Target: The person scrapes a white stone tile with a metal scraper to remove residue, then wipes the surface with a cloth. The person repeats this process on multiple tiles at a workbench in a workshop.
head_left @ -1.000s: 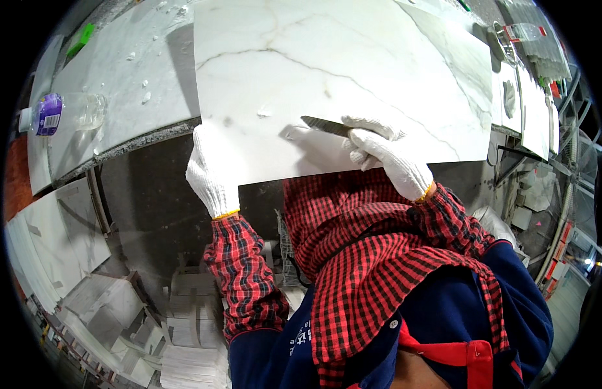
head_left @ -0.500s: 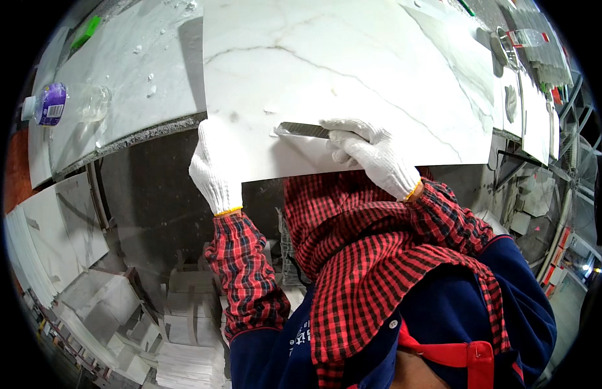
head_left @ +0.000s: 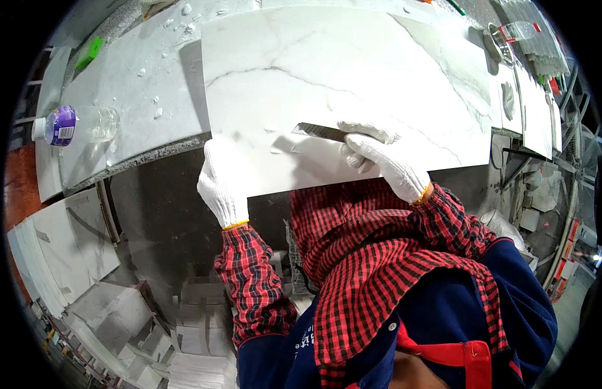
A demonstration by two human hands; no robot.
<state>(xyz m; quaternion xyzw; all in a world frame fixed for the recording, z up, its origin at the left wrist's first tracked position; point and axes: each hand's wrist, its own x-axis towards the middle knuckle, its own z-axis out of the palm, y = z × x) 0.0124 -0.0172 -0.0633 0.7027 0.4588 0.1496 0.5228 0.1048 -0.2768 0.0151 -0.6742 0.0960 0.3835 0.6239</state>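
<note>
A large white marble-patterned tile (head_left: 366, 58) with grey veins lies in front of me, its near edge jutting out over my lap. My left hand (head_left: 221, 185), in a white knit glove, is closed on the tile's left edge near the front corner; its fingertips are partly hidden. My right hand (head_left: 385, 152), gloved alike, grips a flat, dark grey metal file (head_left: 319, 132). The file points left, slightly raised over the tile, and its shadow falls below it. Small white chips (head_left: 275, 148) lie on the tile near the file's tip.
Left of the tile, a pale work surface (head_left: 129, 133) carries white crumbs, a clear bottle (head_left: 81, 125) with a purple label and a green block (head_left: 88, 54). At the right lie another bottle (head_left: 520, 31) and a metal tool (head_left: 497, 45). Stacked tiles (head_left: 71, 246) stand low at the left.
My right hand has lifted the file off the tile and moved it slightly right. The left hand keeps its hold on the tile's edge. The whole view has shifted a little.
</note>
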